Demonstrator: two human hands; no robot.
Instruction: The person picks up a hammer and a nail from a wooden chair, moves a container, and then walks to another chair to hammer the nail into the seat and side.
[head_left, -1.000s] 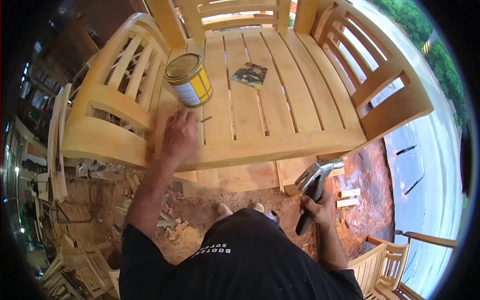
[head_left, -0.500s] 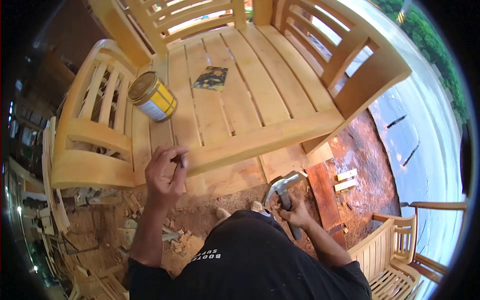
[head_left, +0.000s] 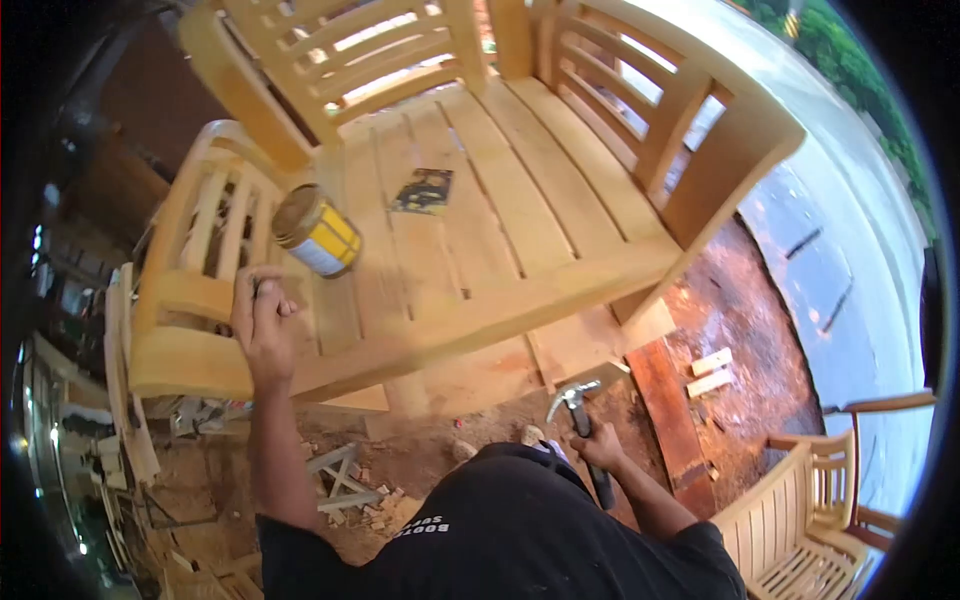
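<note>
A wooden slatted bench (head_left: 540, 215) fills the view in front of me. My left hand (head_left: 264, 325) is raised over the left end of its seat, beside the armrest (head_left: 190, 345), with thumb and fingers pinched together. Something small and dark shows at those fingertips, but I cannot tell what it is. Low by my body, my right hand (head_left: 600, 449) grips a claw hammer (head_left: 603, 488) by the handle, its metal head up. A tin with a yellow label (head_left: 330, 245) stands on the seat just beyond my left hand. Right of it lies a flat dark piece with yellow smears (head_left: 424, 191).
Wood scraps (head_left: 385, 508) litter the dirt floor around my feet. At right, a reddish plank (head_left: 668, 420) lies beside two short pale blocks (head_left: 711, 372). Another slatted bench (head_left: 770, 510) stands at lower right. Long boards (head_left: 120, 380) lean at the left.
My left hand has moved left, from the seat's front edge toward the armrest, fingers still pinched. The right hand keeps the hammer, now more upright. The view has shifted slightly.
</note>
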